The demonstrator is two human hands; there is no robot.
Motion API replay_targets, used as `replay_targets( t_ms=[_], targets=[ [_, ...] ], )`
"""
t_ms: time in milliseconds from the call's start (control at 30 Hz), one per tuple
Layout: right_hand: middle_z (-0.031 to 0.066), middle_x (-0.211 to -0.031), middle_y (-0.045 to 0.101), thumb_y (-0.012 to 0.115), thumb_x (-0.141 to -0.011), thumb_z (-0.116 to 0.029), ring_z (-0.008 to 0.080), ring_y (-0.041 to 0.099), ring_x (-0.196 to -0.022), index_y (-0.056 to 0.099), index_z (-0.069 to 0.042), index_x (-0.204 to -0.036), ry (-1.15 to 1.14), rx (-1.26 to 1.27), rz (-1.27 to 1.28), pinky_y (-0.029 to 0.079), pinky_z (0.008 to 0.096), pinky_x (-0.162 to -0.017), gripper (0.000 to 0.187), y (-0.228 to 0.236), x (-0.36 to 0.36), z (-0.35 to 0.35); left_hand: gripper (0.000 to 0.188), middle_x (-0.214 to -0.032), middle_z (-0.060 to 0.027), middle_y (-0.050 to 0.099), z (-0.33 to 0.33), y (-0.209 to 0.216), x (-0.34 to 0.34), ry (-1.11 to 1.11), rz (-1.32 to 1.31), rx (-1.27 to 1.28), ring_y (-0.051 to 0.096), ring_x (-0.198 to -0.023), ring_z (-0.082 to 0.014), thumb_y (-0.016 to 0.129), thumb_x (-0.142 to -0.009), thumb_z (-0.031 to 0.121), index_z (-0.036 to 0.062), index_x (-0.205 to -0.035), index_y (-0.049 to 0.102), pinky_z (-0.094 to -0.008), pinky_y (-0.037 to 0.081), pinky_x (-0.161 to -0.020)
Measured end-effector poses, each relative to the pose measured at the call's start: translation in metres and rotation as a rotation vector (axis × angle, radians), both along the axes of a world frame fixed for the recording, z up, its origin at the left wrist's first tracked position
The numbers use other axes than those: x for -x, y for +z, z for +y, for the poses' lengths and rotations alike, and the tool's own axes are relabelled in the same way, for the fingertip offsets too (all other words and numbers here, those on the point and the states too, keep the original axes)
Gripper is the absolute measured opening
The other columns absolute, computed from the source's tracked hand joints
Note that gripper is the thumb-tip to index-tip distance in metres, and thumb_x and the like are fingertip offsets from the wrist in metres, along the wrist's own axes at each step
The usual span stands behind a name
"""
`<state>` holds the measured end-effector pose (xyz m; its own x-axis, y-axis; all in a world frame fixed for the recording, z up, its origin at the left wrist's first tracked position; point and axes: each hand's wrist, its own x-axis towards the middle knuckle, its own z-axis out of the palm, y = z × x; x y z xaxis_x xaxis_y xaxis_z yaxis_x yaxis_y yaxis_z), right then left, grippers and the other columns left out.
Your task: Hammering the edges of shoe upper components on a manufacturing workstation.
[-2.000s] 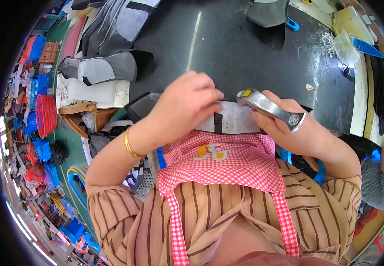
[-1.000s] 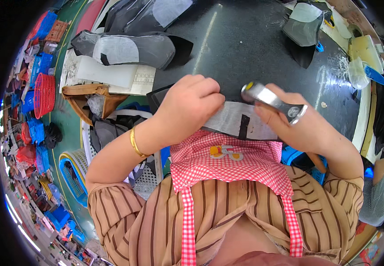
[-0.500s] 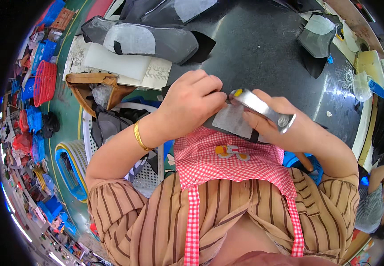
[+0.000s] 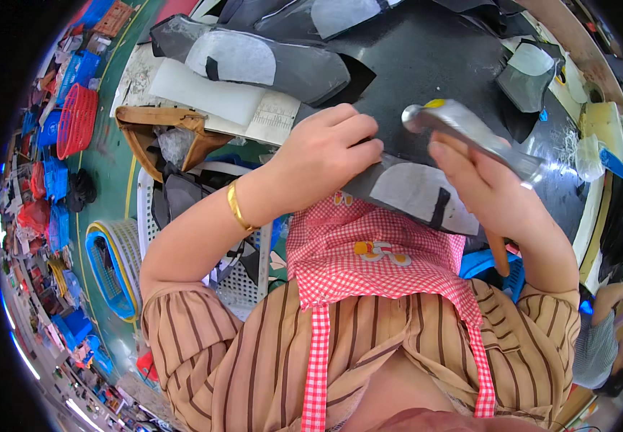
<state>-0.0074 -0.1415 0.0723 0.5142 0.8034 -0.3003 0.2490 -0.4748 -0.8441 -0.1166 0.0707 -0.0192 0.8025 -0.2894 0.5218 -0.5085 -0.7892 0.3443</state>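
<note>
My right hand (image 4: 488,173) is closed round a hammer, whose silver head (image 4: 466,133) is raised over the dark worktop; its wooden handle (image 4: 497,252) sticks out below the hand. At the worktop's near edge lies a dark grey shaped piece (image 4: 358,189), probably a shoe upper, with a pale grey patch (image 4: 408,189) and a small black tab (image 4: 441,207). My left hand (image 4: 333,144), closed, grips the left end of this piece; its fingertips are partly hidden. The hammer head is apart from the piece.
Similar dark pieces with pale patches (image 4: 243,57) lie at the far left, near a white block (image 4: 203,93) and a ruler-marked board (image 4: 275,119). Another piece (image 4: 527,75) lies far right. White perforated baskets (image 4: 257,266) stand left of me. A person (image 4: 606,338) is at the right edge.
My right hand has lifted the hammer up and to the right, off the grey piece, uncovering its patch and black tab. My left hand stays closed at the piece's left end.
</note>
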Motion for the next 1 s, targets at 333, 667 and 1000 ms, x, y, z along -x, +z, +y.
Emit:
replay_targets(
  t_ms=[333, 667, 1000],
  targets=[
    [0.0240, -0.088, 0.064, 0.055, -0.098, -0.018, 0.0374, 0.065, -0.078, 0.057, 0.001, -0.119, 0.188, 0.139, -0.045, 0.052, 0.0413, -0.072, 0.028, -0.001, -0.007, 0.013, 0.026, -0.095, -0.0081, 0.061, 0.014, 0.003, 0.004, -0.011, 0.069, 0.026, 0.059, -0.086, -0.0277, 0.080, -0.071, 0.010, 0.0043, -0.094, 0.068, -0.0373, 0.051, -0.074],
    [0.0202, -0.078, 0.063, 0.057, -0.099, -0.023, 0.0334, 0.061, -0.066, 0.053, 0.000, -0.109, 0.180, 0.063, 0.018, 0.051, 0.0431, -0.067, 0.025, -0.012, -0.002, 0.021, 0.028, -0.093, -0.0083, 0.063, 0.028, -0.002, 0.007, 0.032, 0.033, 0.100, 0.061, -0.084, -0.0278, 0.082, -0.071, 0.012, 0.0038, -0.095, 0.069, -0.0369, 0.051, -0.072],
    [0.0227, -0.072, 0.061, 0.057, -0.098, -0.022, 0.0373, 0.063, -0.064, 0.054, 0.001, -0.108, 0.236, -0.066, -0.066, 0.048, 0.0415, -0.060, 0.025, -0.014, -0.003, 0.030, 0.028, -0.096, -0.0082, 0.062, 0.028, -0.008, 0.014, 0.115, 0.037, 0.152, 0.059, -0.090, -0.0284, 0.083, -0.070, 0.013, 0.0041, -0.094, 0.069, -0.0374, 0.049, -0.077]
  ],
)
